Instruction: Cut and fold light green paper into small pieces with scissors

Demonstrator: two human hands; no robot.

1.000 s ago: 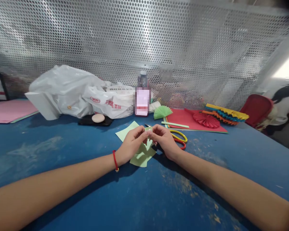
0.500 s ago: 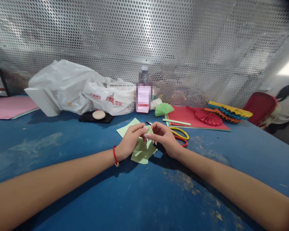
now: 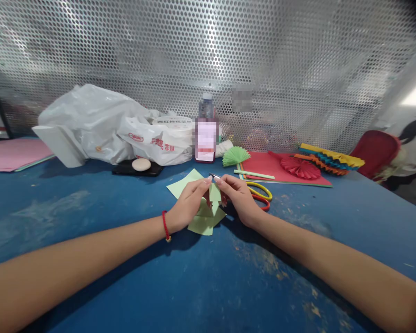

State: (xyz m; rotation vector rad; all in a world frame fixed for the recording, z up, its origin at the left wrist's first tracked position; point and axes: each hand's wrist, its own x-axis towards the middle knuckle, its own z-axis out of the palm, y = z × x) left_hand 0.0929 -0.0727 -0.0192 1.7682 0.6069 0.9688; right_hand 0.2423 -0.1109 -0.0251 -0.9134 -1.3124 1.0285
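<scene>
Between my two hands is a small folded piece of light green paper [image 3: 215,193], pinched at its upper edge from both sides. My left hand [image 3: 190,199], with a red cord bracelet [image 3: 165,225] at the wrist, has its thumb and fingers closed on the paper's left side. My right hand [image 3: 241,196] grips the right side the same way. Below the hands, more light green paper sheets [image 3: 201,225] lie overlapping on the table. Scissors with yellow and red handles [image 3: 261,190] lie just beyond my right hand, their blades partly hidden by it.
On the blue table [image 3: 208,286], a green paper fan [image 3: 236,156] and red paper sheets [image 3: 260,163] lie back right. An upright phone [image 3: 206,141] leans before a bottle [image 3: 207,106]. White plastic bags [image 3: 100,120] stand back left, behind a black phone [image 3: 125,168]. Pink paper [image 3: 14,153] lies far left.
Both thumbs have moved to the top edge of the held paper, which now shows as a narrow folded strip facing me. The sheets beneath stay put.
</scene>
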